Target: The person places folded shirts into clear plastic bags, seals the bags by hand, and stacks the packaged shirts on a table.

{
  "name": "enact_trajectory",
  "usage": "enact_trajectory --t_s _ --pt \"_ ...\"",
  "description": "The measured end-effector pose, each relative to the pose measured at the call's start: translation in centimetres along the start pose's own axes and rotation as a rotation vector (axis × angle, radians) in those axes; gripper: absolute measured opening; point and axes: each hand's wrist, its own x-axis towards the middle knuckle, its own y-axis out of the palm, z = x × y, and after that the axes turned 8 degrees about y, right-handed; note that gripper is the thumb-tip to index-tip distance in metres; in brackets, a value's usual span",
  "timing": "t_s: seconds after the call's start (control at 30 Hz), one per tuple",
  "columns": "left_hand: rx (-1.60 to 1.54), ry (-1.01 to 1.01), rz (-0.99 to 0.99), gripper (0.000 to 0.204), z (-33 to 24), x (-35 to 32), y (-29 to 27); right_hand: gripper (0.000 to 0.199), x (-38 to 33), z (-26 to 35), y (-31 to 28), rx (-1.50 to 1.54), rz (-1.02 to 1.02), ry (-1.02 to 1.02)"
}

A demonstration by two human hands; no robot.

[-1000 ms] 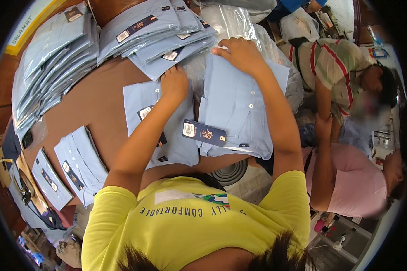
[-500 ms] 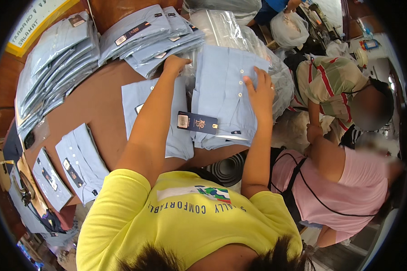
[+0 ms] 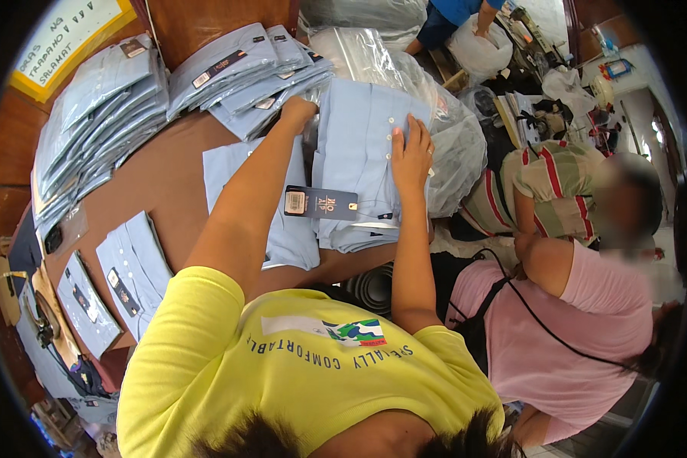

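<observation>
A folded light-blue buttoned shirt lies on a pile at the right end of the brown table, with a dark hang tag across its lower part. My right hand rests on the shirt's right side, beside the buttons, fingers apart. At the shirt's upper left edge is my left hand, its fingers curled in by some clear plastic; what they hold is hidden. Another folded blue shirt lies partly under my left forearm.
Bagged blue shirts are stacked at the far left and far middle. Two folded shirts lie at the table's near left. Clear plastic bags bulge beyond the pile. Two people are close on the right.
The whole view has shifted slightly, with the pile and my arms now a little further left in it. Both hands keep nearly the same places at the shirt.
</observation>
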Motion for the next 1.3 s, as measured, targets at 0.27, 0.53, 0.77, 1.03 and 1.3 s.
enact_trajectory --t_s 0.27,0.53,0.77,1.03,1.3 --pt "0.438 0.406 -0.03 0.046 -7.3 -3.9 -2.3 0.044 -0.5 -0.4 -0.4 0.06 -0.044 0.046" --pt "0.461 0.725 0.136 0.017 -23.7 -12.7 -13.3 0.043 -0.8 -1.2 -0.6 0.041 -0.06 0.005" --pt "-0.2 0.843 -0.033 0.011 -25.8 -19.6 -20.5 0.044 -0.1 -0.1 -0.1 0.015 -0.042 -0.041" --pt "-0.431 0.337 -0.131 0.039 -3.7 -18.7 -23.4 0.041 0.2 0.0 -1.0 -0.103 -0.119 -0.195" --pt "-0.732 0.207 -0.137 0.039 4.5 -22.6 -24.5 0.032 -3.4 11.3 -2.3 0.421 0.189 -0.286"
